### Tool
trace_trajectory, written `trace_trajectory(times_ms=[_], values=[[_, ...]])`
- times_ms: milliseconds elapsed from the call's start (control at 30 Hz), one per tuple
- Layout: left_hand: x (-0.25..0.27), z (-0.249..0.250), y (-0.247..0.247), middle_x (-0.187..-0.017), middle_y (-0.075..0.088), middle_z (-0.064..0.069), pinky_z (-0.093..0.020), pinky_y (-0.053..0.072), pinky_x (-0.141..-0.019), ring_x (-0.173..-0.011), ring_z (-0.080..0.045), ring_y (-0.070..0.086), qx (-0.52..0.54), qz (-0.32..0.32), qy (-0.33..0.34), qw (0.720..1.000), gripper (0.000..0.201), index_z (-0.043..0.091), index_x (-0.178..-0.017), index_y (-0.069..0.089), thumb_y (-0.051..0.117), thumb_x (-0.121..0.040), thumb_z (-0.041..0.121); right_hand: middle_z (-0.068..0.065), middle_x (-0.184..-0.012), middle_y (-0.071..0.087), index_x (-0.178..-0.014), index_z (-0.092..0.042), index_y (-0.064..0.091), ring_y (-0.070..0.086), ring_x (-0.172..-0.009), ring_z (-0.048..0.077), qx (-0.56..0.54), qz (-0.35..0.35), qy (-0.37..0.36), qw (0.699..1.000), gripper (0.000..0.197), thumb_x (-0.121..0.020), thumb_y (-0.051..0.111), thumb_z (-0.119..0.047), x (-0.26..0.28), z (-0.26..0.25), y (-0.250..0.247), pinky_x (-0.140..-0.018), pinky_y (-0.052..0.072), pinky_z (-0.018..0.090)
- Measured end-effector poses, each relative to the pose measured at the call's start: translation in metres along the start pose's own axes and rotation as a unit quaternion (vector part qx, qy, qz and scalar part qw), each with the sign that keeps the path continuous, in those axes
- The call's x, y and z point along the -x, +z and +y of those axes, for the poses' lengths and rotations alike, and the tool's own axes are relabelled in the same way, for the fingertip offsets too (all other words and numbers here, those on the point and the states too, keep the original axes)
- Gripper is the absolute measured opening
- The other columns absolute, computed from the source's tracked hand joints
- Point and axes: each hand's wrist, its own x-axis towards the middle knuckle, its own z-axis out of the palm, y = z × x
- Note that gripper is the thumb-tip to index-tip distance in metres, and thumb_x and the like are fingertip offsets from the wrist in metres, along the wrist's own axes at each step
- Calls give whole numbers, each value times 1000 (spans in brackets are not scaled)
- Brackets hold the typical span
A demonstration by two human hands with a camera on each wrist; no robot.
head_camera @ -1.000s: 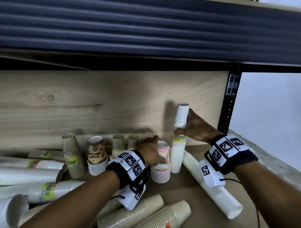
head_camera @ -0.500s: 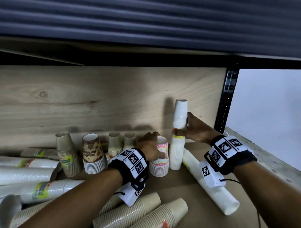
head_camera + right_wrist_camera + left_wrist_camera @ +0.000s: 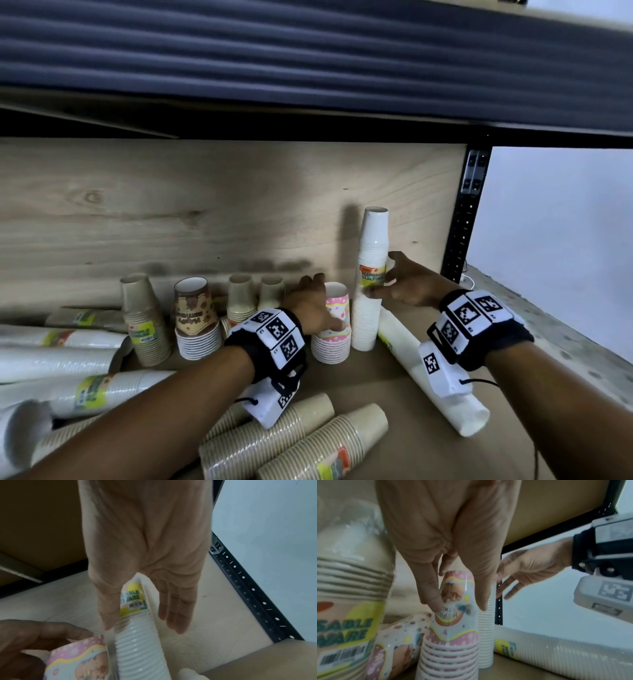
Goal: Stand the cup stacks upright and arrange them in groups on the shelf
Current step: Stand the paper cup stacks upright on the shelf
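A tall white cup stack (image 3: 371, 274) with a yellow label stands upright by the wooden back panel. My right hand (image 3: 394, 277) is beside it with fingers spread and straight. In the right wrist view the thumb (image 3: 106, 609) lies against the white stack (image 3: 137, 649) and the fingers are apart from it. Left of that stack stands a short pink printed cup stack (image 3: 334, 339). My left hand (image 3: 315, 301) grips its top, and the left wrist view shows thumb and fingers (image 3: 481, 599) pinching the pink stack (image 3: 452, 635) from both sides.
Another white stack (image 3: 428, 373) lies on the shelf board under my right wrist. Kraft stacks (image 3: 274, 442) lie at the front and white ones (image 3: 51, 363) at the left. Kraft (image 3: 144, 318) and brown printed (image 3: 197, 318) stacks stand at the back. A black post (image 3: 462, 233) marks the right end.
My right hand has loosened its grip on the tall white stack and spread its fingers. The left hand has stayed on the pink stack.
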Motion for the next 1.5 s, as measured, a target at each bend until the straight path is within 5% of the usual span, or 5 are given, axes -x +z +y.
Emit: trace_trajectory(times_ms=[233,367,700,1300,1500], values=[[41,4,-26,-108,64,-3,-33,50,-85,-101,-21,61,-23,1,50,998,52,13,-109,61,79,-72,44,2,-119,61,-143,-10,36,60,-94,20,233,-50,135,962,93,-75,67,-65,49,25,3,-75,52,31],[65,-6,-21,-93,71,0,-26,51,-75,-80,-17,64,-76,-157,66,983,45,14,-100,71,76,-74,50,0,-130,57,-144,-17,41,57,-118,20,244,-89,188,947,91,-73,68,-67,74,41,10,-100,47,35],[95,-5,-11,-137,54,0,-14,40,-54,-100,-12,52,-127,-306,33,943,65,17,-136,54,69,-82,51,6,-143,48,-142,-11,38,49,-128,23,255,-60,157,952,83,-78,70,-54,95,59,43,-103,41,32],[71,22,-52,-97,67,2,-40,56,-85,-92,-20,66,95,-74,100,988,35,19,-106,56,68,-76,30,12,-92,70,-114,-9,57,66,-76,25,-74,151,153,974,49,-80,72,-40,100,96,10,-64,49,29],[51,44,-31,-104,59,7,-36,54,-90,-101,-17,64,132,-56,131,981,51,25,-128,46,69,-83,28,5,-103,65,-122,-17,41,65,-92,24,-179,188,91,961,63,-80,71,-52,86,104,10,-89,53,48]])
